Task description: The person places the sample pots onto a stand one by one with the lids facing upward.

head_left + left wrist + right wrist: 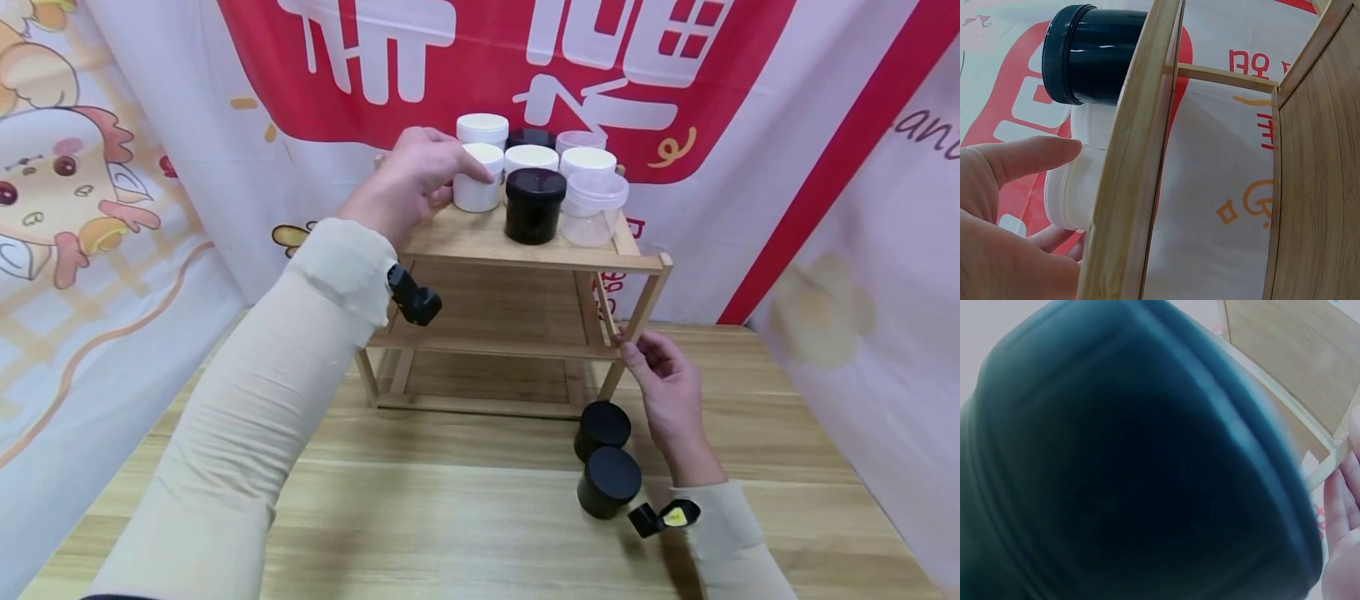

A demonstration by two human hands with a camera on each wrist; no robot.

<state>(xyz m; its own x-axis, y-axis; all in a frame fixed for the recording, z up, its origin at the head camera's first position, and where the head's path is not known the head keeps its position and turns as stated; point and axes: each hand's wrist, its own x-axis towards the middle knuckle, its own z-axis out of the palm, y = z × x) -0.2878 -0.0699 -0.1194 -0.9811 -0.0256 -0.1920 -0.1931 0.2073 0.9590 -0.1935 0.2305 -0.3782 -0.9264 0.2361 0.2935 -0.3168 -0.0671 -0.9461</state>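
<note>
My left hand (420, 171) is at the front left of the jars on the wooden rack's top shelf. It holds a white jar (476, 193) with a white lid, one digit across its front and others at its left side. The left wrist view shows this white jar (1079, 187) between thumb and fingers, partly hidden by the shelf edge. My right hand (667, 387) pinches the wooden rack (633, 321) at its right front post, level with the middle shelf. A black jar (1135, 462) fills most of the right wrist view, with the right hand's fingers (1338, 500) at the edge.
A black jar (534, 208) and a clear jar (592, 212) stand in the top shelf's front row, with several white, black and clear ones behind. Two black jars (609, 482) stand on the wooden table (450, 517) near my right hand. A printed cloth (330, 200) hangs behind.
</note>
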